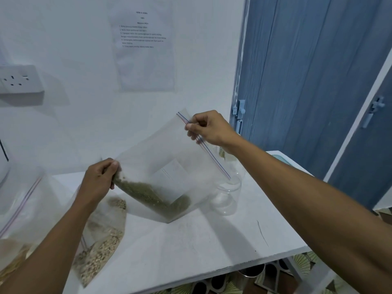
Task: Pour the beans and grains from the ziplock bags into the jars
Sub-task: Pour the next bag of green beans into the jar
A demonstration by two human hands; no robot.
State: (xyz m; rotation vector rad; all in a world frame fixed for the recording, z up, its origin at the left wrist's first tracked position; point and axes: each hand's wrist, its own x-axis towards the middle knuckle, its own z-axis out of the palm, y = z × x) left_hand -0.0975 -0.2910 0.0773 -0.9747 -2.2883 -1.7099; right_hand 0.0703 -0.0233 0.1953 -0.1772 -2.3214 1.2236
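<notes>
Our left hand grips one bottom corner of the ziplock bag, with fingers and thumb curled round the plastic. Below this forearm, a bag of pale beans lies flat on the white table. A third bag, holding yellowish contents, sits at the left edge of the view.

We hold the ziplock bag tilted above the table. The green grains are gathered along its lowest edge and in the bottom corner. We cannot tell whether that corner touches the table.

Our right hand is higher and farther out. It pinches the red-and-blue zip strip between thumb and fingers near the strip's upper end. The lower end of the strip reaches the mouth of the clear jar, which stands upright on the table just beside the bag.

On the wall behind are a printed sheet, too blurred to read, and a wall socket to its left. A blue door stands to the right.
</notes>
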